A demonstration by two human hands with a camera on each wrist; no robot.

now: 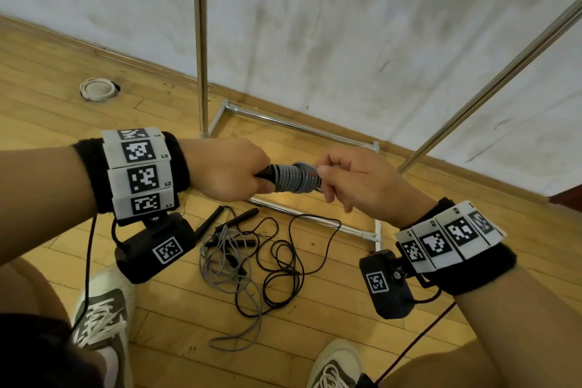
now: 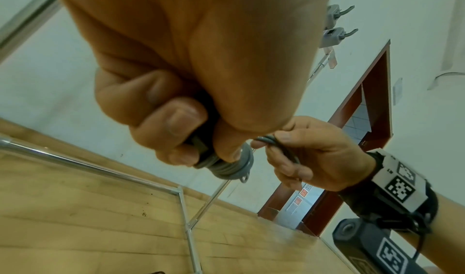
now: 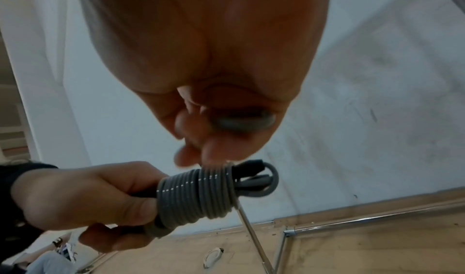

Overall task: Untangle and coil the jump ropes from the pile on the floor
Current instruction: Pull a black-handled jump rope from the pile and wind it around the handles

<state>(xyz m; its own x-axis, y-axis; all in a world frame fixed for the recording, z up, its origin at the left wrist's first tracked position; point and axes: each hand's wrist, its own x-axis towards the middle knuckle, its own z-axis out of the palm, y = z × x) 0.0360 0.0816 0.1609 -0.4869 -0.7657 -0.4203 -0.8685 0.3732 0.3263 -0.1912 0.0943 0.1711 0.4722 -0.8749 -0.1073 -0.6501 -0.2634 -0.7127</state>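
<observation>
My left grip (image 1: 231, 172) wraps tight around the black handles of a grey jump rope (image 1: 291, 178), its cord wound in neat turns about them, held above the wooden floor (image 1: 330, 309). My right grip (image 1: 352, 179) pinches the cord's loose end loop at the bundle's tip. Below, the remaining pile (image 1: 252, 264) of grey and black ropes lies tangled beside a chrome rack (image 1: 299, 126) and my shoes (image 1: 100, 309).

No legible text; wristband digits perhaps
</observation>
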